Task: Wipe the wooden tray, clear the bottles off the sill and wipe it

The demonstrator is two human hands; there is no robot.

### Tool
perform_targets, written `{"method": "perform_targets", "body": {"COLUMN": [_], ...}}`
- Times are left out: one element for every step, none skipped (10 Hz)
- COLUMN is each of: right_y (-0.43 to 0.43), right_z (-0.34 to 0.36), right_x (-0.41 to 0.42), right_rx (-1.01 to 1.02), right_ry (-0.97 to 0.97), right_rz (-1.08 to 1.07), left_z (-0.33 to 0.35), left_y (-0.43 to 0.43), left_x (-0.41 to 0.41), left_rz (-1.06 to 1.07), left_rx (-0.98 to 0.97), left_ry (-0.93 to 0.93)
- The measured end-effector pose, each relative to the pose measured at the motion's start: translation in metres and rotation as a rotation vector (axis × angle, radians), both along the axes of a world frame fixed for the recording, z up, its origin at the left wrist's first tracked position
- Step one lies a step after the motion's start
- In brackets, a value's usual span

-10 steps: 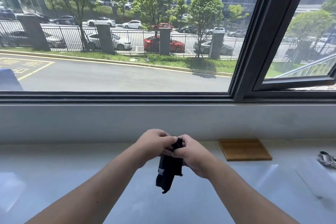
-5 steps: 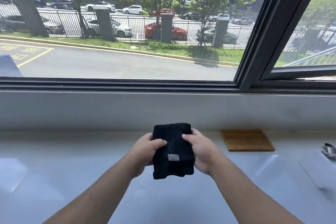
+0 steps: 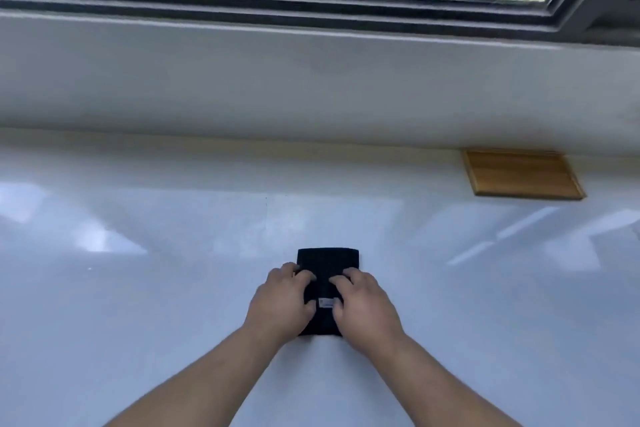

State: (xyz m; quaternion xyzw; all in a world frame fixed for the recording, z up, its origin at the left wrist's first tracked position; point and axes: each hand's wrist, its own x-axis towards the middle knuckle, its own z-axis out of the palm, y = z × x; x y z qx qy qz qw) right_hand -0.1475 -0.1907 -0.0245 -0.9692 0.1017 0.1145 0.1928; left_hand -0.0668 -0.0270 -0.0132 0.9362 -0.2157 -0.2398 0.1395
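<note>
The small black folded cloth, a soft napped rectangle with a pale sewn label near its near end, lies flat on the glossy white sill, at the middle of the view and close to the person. Both hands press on it: the left hand covers its left edge and the right hand its right edge, fingers spread a little and laid flat on the fabric, thumbs tucked toward the label. Neither hand clamps the cloth; they bear down on it.

By my reading the step in hand is the wiping of the sill, with the pad just set down. No bottles show anywhere in view, so that part looks done or lies out of frame. The next move seems to call for even downward pressure and a straight push across the surface, keeping the fold from opening.

The sill is smooth and reflective, with pale patches of window light. Far to the right, against the matte white wall below the window, sits the flat rectangular wooden tray, honey-coloured with a low raised rim, well apart from the cloth. Above runs the dark window frame.
</note>
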Motion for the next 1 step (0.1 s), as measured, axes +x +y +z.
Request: {"method": "perform_targets", "body": {"right_y": [0.0002], "right_z": [0.0105], "right_x": [0.0080], "right_rx": [-0.014], "right_ry": [-0.082], "right_rz": [-0.006], "left_z": [0.0103], "left_y": [-0.0016], "left_x": [0.0040], "left_rz": [0.052], "left_rx": [-0.061], "left_ry": [-0.043]}}
